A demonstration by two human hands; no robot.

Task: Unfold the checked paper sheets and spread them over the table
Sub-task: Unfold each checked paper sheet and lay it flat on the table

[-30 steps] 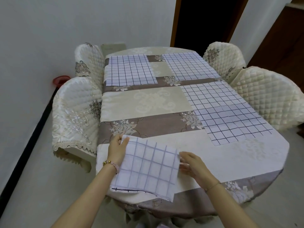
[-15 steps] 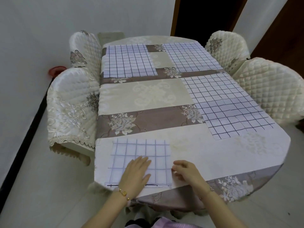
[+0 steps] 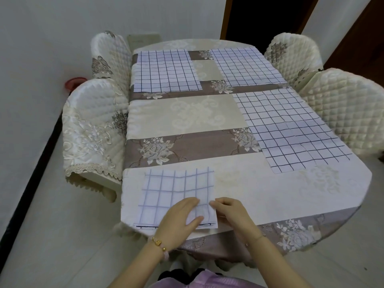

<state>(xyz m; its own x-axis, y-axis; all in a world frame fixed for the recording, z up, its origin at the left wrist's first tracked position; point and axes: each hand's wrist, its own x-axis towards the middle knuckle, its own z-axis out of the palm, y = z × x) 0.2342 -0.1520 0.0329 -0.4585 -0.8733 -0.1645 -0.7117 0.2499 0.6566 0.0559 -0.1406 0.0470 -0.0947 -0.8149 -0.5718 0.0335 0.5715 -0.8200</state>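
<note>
Checked paper, one folded sheet (image 3: 176, 194), lies flat at 6 o'clock on the worktop (image 3: 187, 119), close to its near edge. The left hand (image 3: 178, 222) rests on the near right corner, fingers straight, thumb apart. The right hand (image 3: 230, 213) has its fingers curled, tips together pinching the sheet's right edge.

The worktop is an oval table under a cream and brown flowered cloth. The room has white walls, a pale floor and a dark doorway (image 3: 264, 21) at 12 o'clock.

Spread flat are the far left sheet (image 3: 166, 70) at 11 o'clock, the far right sheet (image 3: 247, 67) at 1 o'clock and the big sheet (image 3: 295, 129) at 3 o'clock. Quilted left chairs (image 3: 93, 129) stand at 9 o'clock and right chairs (image 3: 349, 104) at 2 o'clock, close against the worktop. A red thing (image 3: 74, 83) sits on the floor by the wall at 10 o'clock.
</note>
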